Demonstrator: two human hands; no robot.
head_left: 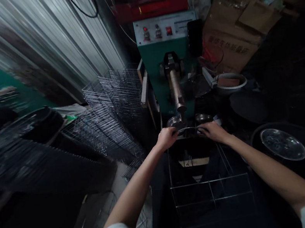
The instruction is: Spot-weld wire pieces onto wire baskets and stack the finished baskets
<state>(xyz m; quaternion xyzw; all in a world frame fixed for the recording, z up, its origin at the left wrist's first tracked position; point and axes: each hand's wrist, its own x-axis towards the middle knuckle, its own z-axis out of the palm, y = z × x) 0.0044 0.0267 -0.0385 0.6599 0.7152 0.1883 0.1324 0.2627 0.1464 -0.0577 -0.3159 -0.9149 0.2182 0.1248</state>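
Observation:
Both of my hands grip a thin metal wire frame (211, 190) that hangs down over my lap. My left hand (167, 138) is closed around the left end of its far edge. At the right end of that edge, the fingers of my right hand (213, 130) are closed too. The far edge lies close below the metal arm (177, 90) of a green machine (153, 78), which looks like a spot welder. Whether the wire touches the machine I cannot tell. Small round metal dishes (203, 117) sit just beyond my hands.
Stacked wire racks (111, 117) lean at the left beside corrugated metal sheeting (73, 33). On the right are a cardboard box (230, 37), a round pan (231, 81) holding a brownish block, and a clear round dish (283, 144). A dark bin (43, 149) stands further left, blurred.

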